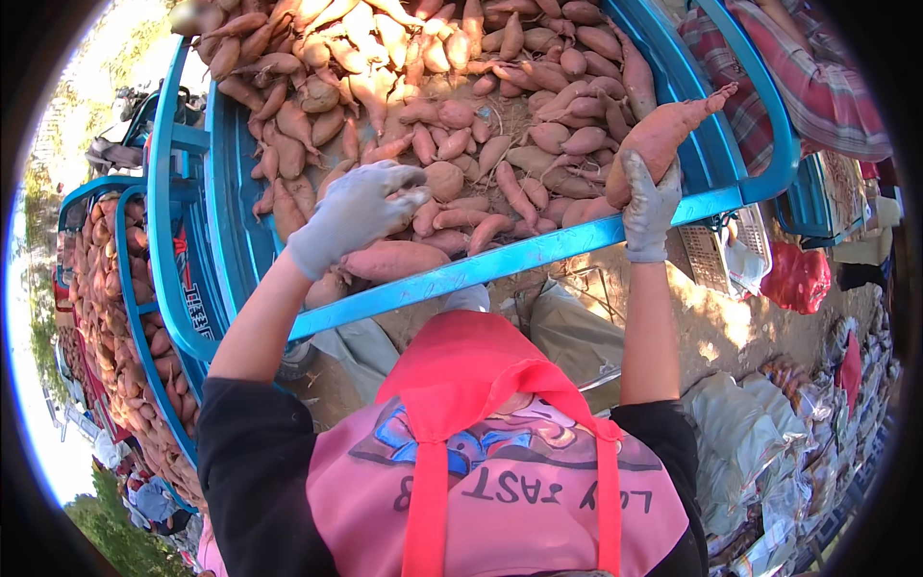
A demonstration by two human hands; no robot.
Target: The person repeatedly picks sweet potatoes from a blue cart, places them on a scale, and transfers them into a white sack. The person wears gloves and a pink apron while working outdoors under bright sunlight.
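My right hand (651, 209), in a pale grey glove, grips the thick lower end of a large sweet potato (660, 133) above the right side of a blue metal truck bed (505, 261). Its tapered tip points up and to the right. On the left, my gloved left hand (360, 213) is over the load with fingers bent and a little apart, and I see nothing between them. Loose sweet potatoes (515, 191) of mixed sizes cover the bed, heaped higher at the far end. A big sweet potato (393, 261) lies just inside the near rail, below my left hand.
Another blue cart heaped with sweet potatoes (108, 288) stands at left. A person in a plaid sleeve (807, 94) is close by at upper right. Near them are a pale plastic crate (710, 256) and a red sack (797, 278). Crumpled sheeting (750, 433) lies at lower right.
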